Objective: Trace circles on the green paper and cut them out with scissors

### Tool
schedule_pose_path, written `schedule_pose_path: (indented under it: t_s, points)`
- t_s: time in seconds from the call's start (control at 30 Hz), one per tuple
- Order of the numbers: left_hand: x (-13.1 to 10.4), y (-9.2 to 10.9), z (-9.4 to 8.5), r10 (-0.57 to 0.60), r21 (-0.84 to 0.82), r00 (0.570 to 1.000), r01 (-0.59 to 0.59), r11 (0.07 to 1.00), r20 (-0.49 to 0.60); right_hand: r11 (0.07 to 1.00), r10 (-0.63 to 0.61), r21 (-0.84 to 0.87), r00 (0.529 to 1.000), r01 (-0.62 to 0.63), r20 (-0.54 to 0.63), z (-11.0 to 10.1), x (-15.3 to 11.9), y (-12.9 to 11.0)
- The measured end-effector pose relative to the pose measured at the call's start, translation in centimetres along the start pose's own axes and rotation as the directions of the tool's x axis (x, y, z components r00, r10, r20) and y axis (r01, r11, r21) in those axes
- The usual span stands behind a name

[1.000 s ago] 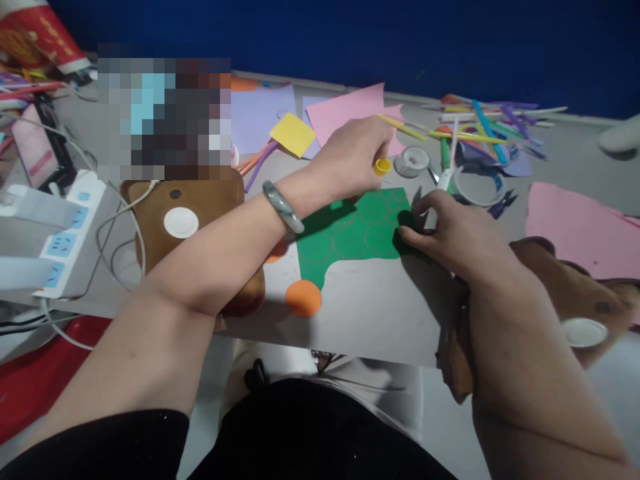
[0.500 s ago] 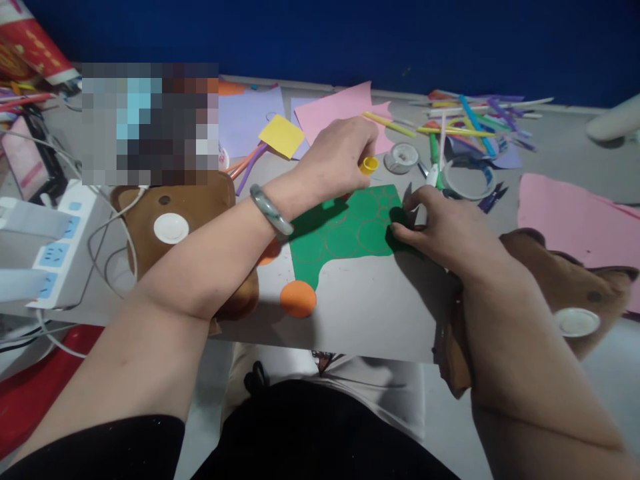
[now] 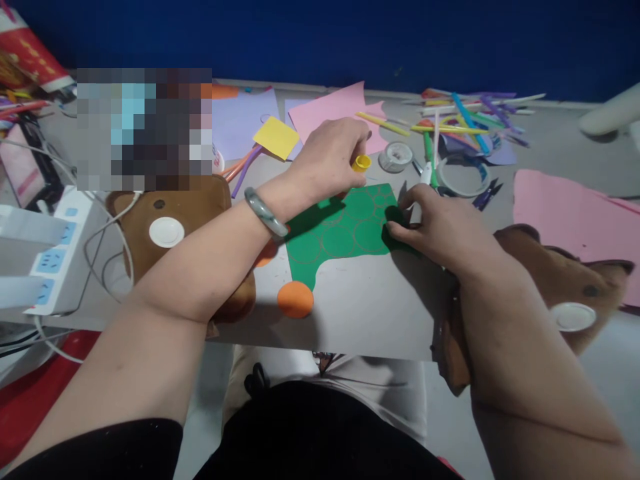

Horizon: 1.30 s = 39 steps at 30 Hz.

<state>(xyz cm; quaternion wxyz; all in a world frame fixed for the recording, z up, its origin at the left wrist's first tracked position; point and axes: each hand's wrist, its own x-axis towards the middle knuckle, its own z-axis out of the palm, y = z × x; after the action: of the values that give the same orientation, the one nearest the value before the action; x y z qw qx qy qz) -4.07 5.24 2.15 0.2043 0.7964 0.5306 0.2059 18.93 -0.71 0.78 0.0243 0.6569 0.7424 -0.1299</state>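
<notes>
A small yellow ring-shaped piece is pinched by the fingers of my left hand, above the top edge of a green paper sheet. Pencil-like outlines of circles cover the sheet, and its lower edge is cut in a curve. My right hand is at the sheet's right edge, thumb and index finger apart. A grey metal blade shows beside its index finger; what it belongs to is partly hidden. An orange paper circle lies at the sheet's lower left corner.
Clear tape, a larger tape ring and a pile of coloured sticks lie beyond my hands. Pink paper is at right. Brown cushions flank me. A power strip with cables stands left.
The whole view has shifted slightly left. Both hands keep nearly the same pose, with the yellow piece still in my left fingers.
</notes>
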Motion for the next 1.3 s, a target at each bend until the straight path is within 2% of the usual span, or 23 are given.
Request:
schedule_pose_path:
  t_s: [0.37, 0.67, 0.83, 1.07, 1.3]
  points:
    - [-0.11, 0.02, 0.09, 0.004, -0.032, 1.0, -0.004, 0.999, 0.008, 1.0, 0.008, -0.013, 1.0, -0.008, -0.009, -0.11, -0.22, -0.29]
    - [-0.19, 0.27, 0.06, -0.001, 0.015, 1.0, 0.001, 1.0, 0.021, 0.996, 0.03, -0.082, 0.999, -0.028, 0.022, -0.1, 0.04, -0.41]
    - [-0.14, 0.07, 0.0, 0.023, 0.005, 1.0, -0.023, 1.0, 0.005, 0.998, 0.005, -0.057, 1.0, -0.004, 0.017, -0.11, -0.05, -0.23]
    - [0.0, -0.03, -0.02, -0.001, 0.005, 1.0, 0.001, 1.0, 0.01, 0.997, 0.014, -0.073, 1.0, -0.013, 0.021, -0.14, -0.05, -0.24]
    - [0.1, -0.04, -0.04, -0.018, -0.015, 1.0, 0.019, 1.0, 0.014, 1.0, -0.01, -0.017, 1.0, 0.01, -0.012, -0.04, -0.18, -0.15]
